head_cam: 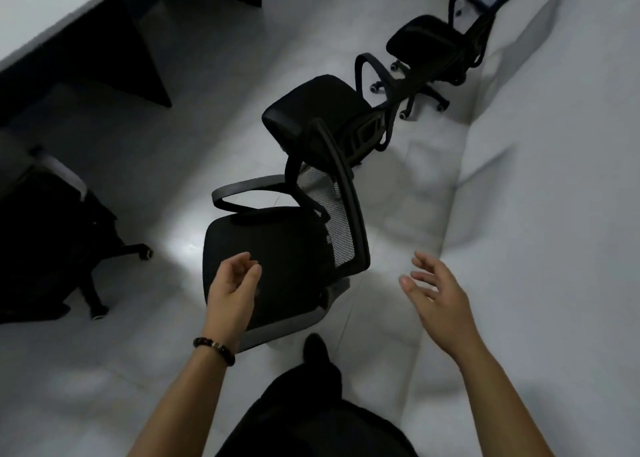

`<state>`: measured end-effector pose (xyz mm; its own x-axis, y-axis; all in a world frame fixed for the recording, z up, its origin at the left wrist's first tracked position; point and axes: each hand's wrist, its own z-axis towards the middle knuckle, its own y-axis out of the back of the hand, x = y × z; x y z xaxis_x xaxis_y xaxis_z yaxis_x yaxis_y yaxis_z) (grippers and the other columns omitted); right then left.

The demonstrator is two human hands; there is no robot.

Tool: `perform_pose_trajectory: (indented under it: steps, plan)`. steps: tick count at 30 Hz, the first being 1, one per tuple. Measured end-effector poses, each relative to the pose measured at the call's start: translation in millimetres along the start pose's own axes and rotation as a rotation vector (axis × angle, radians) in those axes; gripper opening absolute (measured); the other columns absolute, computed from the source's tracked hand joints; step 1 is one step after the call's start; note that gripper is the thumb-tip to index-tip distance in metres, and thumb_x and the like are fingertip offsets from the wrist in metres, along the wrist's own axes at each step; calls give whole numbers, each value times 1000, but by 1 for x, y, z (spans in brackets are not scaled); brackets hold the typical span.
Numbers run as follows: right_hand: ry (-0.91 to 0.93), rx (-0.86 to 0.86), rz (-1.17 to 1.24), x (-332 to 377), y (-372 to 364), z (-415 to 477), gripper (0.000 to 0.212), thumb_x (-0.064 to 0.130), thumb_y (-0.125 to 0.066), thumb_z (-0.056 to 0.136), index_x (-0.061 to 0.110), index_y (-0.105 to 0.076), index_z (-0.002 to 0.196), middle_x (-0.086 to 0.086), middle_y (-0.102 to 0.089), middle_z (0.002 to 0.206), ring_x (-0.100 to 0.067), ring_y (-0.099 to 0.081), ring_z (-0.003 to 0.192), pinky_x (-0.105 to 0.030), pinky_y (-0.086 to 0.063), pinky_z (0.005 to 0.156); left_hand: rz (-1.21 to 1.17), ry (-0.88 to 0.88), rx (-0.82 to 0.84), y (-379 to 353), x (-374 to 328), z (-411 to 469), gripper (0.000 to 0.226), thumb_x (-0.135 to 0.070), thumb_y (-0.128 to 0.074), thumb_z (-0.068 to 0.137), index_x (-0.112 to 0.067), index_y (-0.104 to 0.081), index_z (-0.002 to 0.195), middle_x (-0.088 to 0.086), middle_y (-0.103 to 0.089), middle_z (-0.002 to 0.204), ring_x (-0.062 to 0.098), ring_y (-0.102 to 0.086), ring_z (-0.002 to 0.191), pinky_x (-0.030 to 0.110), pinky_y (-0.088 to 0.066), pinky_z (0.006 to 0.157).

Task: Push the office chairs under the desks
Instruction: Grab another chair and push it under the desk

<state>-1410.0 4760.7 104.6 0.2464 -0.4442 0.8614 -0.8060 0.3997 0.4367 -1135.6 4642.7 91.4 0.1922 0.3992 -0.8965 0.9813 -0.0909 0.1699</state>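
Three office chairs stand in a row on the floor along the white wall, well apart from the counter that runs across the upper left. The nearest chair sits directly in front of the person, seat facing the counter and mesh backrest toward the wall; the middle chair and the far chair lie beyond it. A fourth chair at the left edge appears to be already tucked in. Both hands are empty: the left hand hovers loosely curled over the nearest seat, and the right hand is spread open beside the backrest, touching nothing. The step in hand appears to be taking hold of the nearest chair. Grasp the top rail of the backrest with both hands rather than pressing on the seat, as this gives steering control over the castors. Align the seat with the open bay between the dark panels, then push steadily, keeping the grey armrest clear of the counter edge.
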Motion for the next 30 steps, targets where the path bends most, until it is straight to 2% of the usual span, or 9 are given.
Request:
perform_pose_trajectory:
  steps: [5, 7, 10, 13, 16, 21, 24, 27, 30]
  plan:
    - [141, 105, -71, 69, 14, 112, 49, 28, -67, 89, 25, -51, 135, 10, -58, 127, -1, -57, 111, -21, -49, 92, -68, -75, -89, -28, -52, 51, 28, -22, -59, 92, -20, -56, 120, 0, -62, 109, 22, -61, 105, 44, -53, 89]
    - [195, 173, -76, 95, 9, 151, 48, 28, -67, 90, 27, -50, 135, 10, -57, 126, -2, -56, 112, -19, -48, 91, -106, -90, -153, -30, -69, 68, 21, -23, -59, 92, -26, -58, 112, -2, -62, 107, 22, -62, 105, 46, -52, 90]
    - [284, 328, -141, 118, -13, 214, 47, 32, -65, 91, 29, -50, 135, 11, -56, 126, -3, -56, 113, -26, -49, 94, -131, -56, -271, -38, -76, 89, 17, -22, -58, 93, -32, -56, 107, -6, -61, 105, 21, -61, 106, 46, -50, 94]
    - [370, 524, -225, 121, -51, 279, 45, 37, -64, 89, 32, -52, 131, 8, -55, 126, -6, -56, 114, -35, -49, 99, -152, 68, -404, -60, -59, 101, 23, -26, -57, 93, -27, -54, 116, -4, -61, 109, 17, -60, 105, 43, -51, 93]
    - [558, 743, -385, 120, -98, 339, 45, 32, -61, 92, 25, -51, 135, 4, -55, 130, -8, -55, 118, -38, -46, 102, -185, 249, -543, -100, -37, 102, 23, -27, -56, 93, -27, -53, 116, 0, -61, 111, 17, -62, 99, 43, -53, 89]
    - [1084, 974, -919, 98, -142, 416, 55, 55, -43, 91, 21, -58, 131, -4, -63, 125, -21, -51, 124, -41, -28, 114, -273, 519, -658, -204, -18, 88, 24, -28, -58, 92, -25, -56, 116, -2, -63, 109, 16, -61, 103, 37, -52, 90]
    - [1220, 910, -1047, 76, -137, 425, 55, 60, -32, 93, 27, -73, 107, -1, -68, 109, -23, -53, 114, -40, -20, 114, -112, 579, -594, -254, -13, 86, 28, -32, -56, 93, -21, -58, 119, -3, -63, 111, 10, -59, 99, 23, -49, 84]
    - [1196, 860, -1092, 67, -119, 405, 61, 63, -26, 94, 27, -74, 103, -2, -67, 104, -24, -52, 109, -39, -20, 111, 275, 537, -568, -273, -4, 77, 30, -41, -47, 95, -25, -63, 114, -3, -64, 112, 15, -57, 103, 40, -47, 92]
    - [1129, 841, -1159, 55, -92, 375, 69, 70, -21, 92, 26, -73, 104, -3, -66, 103, -24, -51, 105, -40, -25, 104, 520, 554, -562, -266, 3, 62, 37, -46, -35, 97, -28, -65, 110, -3, -65, 113, 20, -59, 102, 42, -46, 88]
